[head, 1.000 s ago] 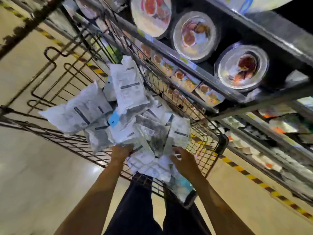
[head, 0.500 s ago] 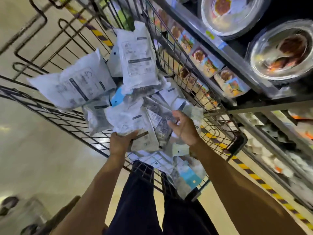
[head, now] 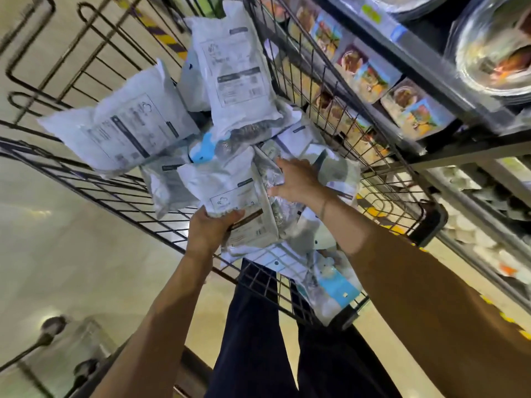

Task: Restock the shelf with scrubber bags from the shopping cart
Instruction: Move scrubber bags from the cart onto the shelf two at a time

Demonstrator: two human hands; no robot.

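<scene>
Heaped inside the black wire shopping cart (head: 382,179) lie white plastic scrubber bags (head: 126,130). At the cart's near end the left hand (head: 209,231) pinches a white printed bag (head: 227,191) by its lower edge. At the cart's middle the right hand (head: 297,182) curls round a crinkled silvery bag (head: 268,173). A grey metal shelf (head: 425,70) stands beside the cart's right wall

scrubber bags (head: 230,73) heaped in cart (head: 382,179), shelf (head: 431,79) on its right.

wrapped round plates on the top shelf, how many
2: one wrapped round plate at the far right, another cut off by the top edge. More may be hidden.
</scene>
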